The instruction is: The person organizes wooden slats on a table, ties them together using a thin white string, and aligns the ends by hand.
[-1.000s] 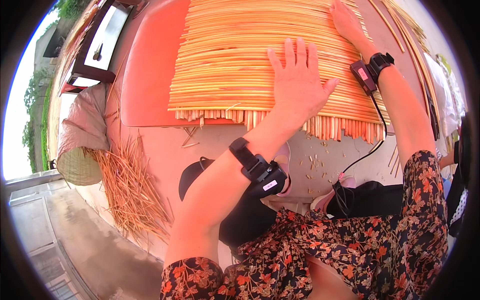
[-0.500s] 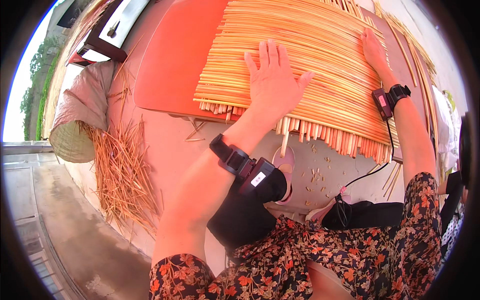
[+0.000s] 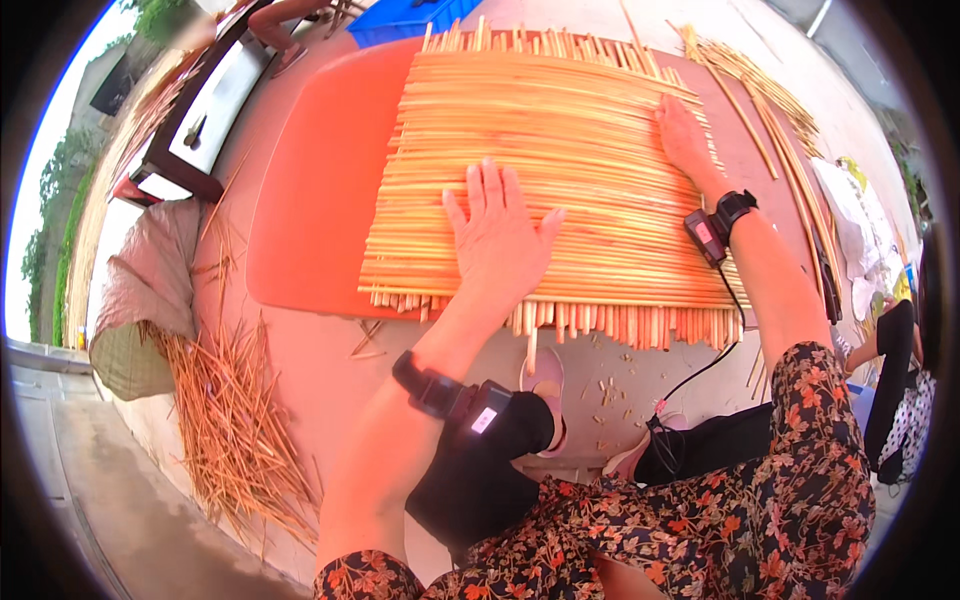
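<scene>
A wide layer of straw-coloured reed sticks (image 3: pixel 540 190) lies side by side on a red tabletop (image 3: pixel 300 220), with a second set of stick ends showing below its near and far edges. My left hand (image 3: pixel 500 240) is laid palm down on the left-middle of the layer, fingers spread. Near the layer's right end, my right hand (image 3: pixel 685 140) rests on the sticks with its fingers close together and partly foreshortened. Neither palm can be seen. One stick (image 3: pixel 532 350) juts out past the near edge.
Brown stalks (image 3: pixel 235 430) spill from a pale sack (image 3: pixel 150 290) on the left. Long loose sticks (image 3: pixel 770 130) lie at the right, near a white bag (image 3: pixel 850 220). A blue crate (image 3: pixel 415 20) stands beyond the table. Short stick scraps (image 3: pixel 608 395) litter the floor by my foot.
The view has tilted and shifted, so the whole scene sits lower and further left, and the blue crate shows at the top. Both hands stay on the sticks in nearly the same places.
</scene>
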A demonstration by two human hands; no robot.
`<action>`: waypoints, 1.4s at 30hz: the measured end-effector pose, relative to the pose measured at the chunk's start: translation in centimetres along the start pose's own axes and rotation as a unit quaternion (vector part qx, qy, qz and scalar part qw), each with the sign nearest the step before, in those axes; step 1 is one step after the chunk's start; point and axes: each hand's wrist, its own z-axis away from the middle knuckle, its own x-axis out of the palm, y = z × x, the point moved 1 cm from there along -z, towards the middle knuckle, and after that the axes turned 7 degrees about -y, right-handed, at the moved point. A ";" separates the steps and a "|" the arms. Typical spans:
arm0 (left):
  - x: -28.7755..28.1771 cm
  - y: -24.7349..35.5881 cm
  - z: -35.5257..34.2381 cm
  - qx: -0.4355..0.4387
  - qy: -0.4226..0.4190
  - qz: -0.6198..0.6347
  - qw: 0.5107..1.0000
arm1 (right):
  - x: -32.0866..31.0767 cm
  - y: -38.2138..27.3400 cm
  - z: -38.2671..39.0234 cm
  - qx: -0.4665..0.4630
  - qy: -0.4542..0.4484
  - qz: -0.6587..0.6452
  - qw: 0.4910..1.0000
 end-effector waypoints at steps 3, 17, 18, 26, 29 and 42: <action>-2.5 1.1 -1.2 -0.018 -0.059 -0.019 0.998 | -1.4 -1.5 -0.2 0.021 -0.006 -0.026 0.999; -1.3 -0.3 -22.3 0.076 -0.035 -0.070 0.994 | -1.9 1.5 -1.4 0.059 0.017 -0.026 0.998; -1.1 -0.5 -23.3 0.060 -0.050 -0.061 0.995 | -2.0 1.5 -1.4 0.056 0.018 -0.020 0.998; 1.2 -2.6 -26.2 0.032 -0.108 -0.076 0.991 | -2.5 1.5 -2.1 0.100 -0.050 -0.021 0.994; 1.4 -2.0 -26.5 0.026 -0.109 -0.080 0.990 | -2.5 2.2 -2.1 0.098 -0.052 -0.024 0.993; 2.3 2.5 -27.3 0.083 -0.058 -0.116 0.988 | -3.0 4.0 -2.1 0.091 -0.054 -0.037 0.994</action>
